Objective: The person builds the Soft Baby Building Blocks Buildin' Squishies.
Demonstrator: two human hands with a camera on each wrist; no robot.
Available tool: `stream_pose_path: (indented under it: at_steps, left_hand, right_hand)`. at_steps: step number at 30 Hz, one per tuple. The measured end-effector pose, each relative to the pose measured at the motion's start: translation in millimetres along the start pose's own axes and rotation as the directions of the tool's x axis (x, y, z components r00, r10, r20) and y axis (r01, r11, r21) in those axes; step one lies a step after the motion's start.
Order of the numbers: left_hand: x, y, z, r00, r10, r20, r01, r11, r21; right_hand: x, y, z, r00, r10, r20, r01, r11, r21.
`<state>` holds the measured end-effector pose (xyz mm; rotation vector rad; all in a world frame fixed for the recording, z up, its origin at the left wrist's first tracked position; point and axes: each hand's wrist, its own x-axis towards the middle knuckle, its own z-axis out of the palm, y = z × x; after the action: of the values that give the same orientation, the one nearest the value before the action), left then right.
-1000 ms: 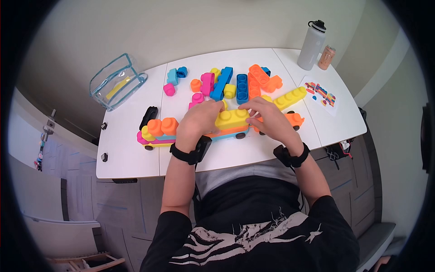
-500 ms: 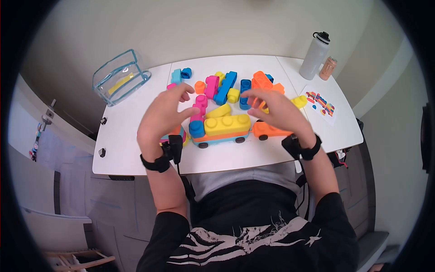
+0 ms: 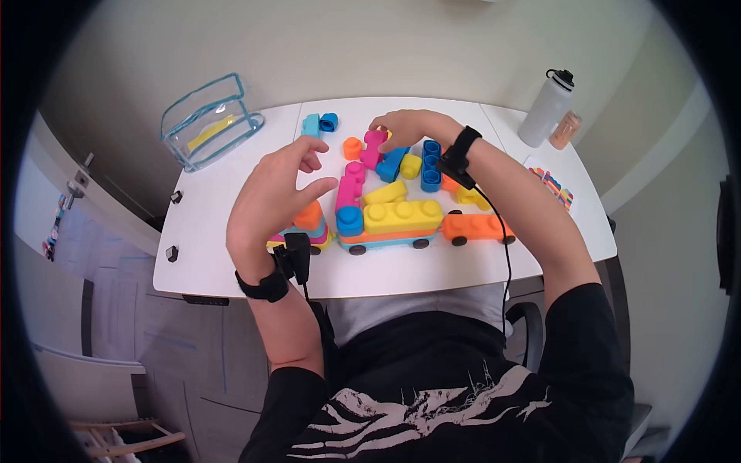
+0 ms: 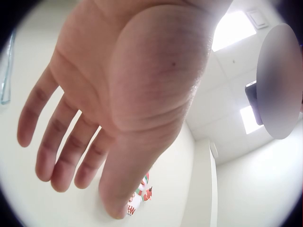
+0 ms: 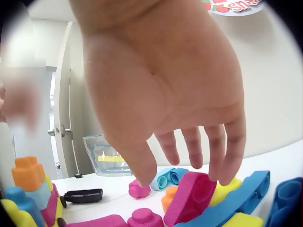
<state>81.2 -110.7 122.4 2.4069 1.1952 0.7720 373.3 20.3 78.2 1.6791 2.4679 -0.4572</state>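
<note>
Over the near left of the worktop [image 3: 202, 224], the left hand [image 3: 268, 193] hangs empty, fingers loosely spread. Farther back, the right hand [image 3: 417, 126] hangs at the pink block [image 3: 372, 156], fingers parted; contact cannot be determined. Pinch opposite sides squarely, clear of the adjacent blue block [image 3: 393, 166].

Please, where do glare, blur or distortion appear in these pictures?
Head view: curved black surround, fisheye-like; left wrist view: ceiling lights glare white, oval patch at right blurred; right wrist view: blurred patch at far left, fingers fairly clear.
</note>
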Motion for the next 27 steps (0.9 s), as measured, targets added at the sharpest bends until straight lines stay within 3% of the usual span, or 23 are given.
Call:
stream_pose_path:
  at_steps: [6, 9, 11, 14, 18, 21, 24, 26, 27]
  left_hand:
    - [-0.1, -6.2, -2.5, 1.000, 0.027, -0.008, -0.027, 1.000, -0.011]
    - [1.5, -10.3, -1.7, 1.000, 0.011, 0.011, -0.011, 1.000, 0.009]
    - [2.2, -11.5, -0.8, 1.000, 0.010, 0.011, -0.010, 1.000, 0.009]
    - [2.2, -11.7, -1.2, 1.000, 0.016, 0.004, -0.016, 1.000, 0.004]
    - [1.6, -10.8, -2.2, 1.000, 0.008, 0.004, -0.008, 1.000, 0.000]
    - [0.1, -7.2, -2.4, 1.000, 0.003, -0.002, -0.003, 1.000, -0.003]
    - [-0.3, -7.9, -3.6, 1.000, 0.009, -0.015, -0.009, 1.000, -0.019]
    - [-0.1, -10.3, -2.8, 1.000, 0.009, -0.025, -0.010, 0.999, -0.032]
    - [0.0, -11.6, -2.6, 1.000, 0.016, -0.019, -0.016, 1.000, -0.024]
  right_hand:
    - [29.3, 5.2, 23.7, 0.998, -0.044, -0.047, 0.038, 0.992, -0.120]
    - [26.8, -1.3, 24.3, 0.991, 0.002, -0.134, -0.013, 0.996, -0.087]
    - [31.0, -2.0, 25.2, 0.986, 0.018, -0.164, -0.051, 0.978, -0.200]
    - [27.2, -6.4, 29.7, 0.974, 0.068, -0.217, -0.106, 0.980, -0.168]
    - [20.9, -7.0, 29.1, 0.960, 0.021, -0.279, -0.058, 0.990, -0.127]
    - [7.5, -14.7, 22.1, 0.981, 0.063, -0.182, -0.077, 0.995, -0.069]
    - [-4.9, -13.1, 18.3, 0.975, -0.005, -0.222, -0.012, 0.997, -0.073]
    - [-18.1, -14.9, 14.9, 0.928, -0.098, -0.360, 0.046, 0.987, -0.152]
    - [-24.8, -14.2, 11.7, 0.928, -0.104, -0.359, 0.049, 0.986, -0.160]
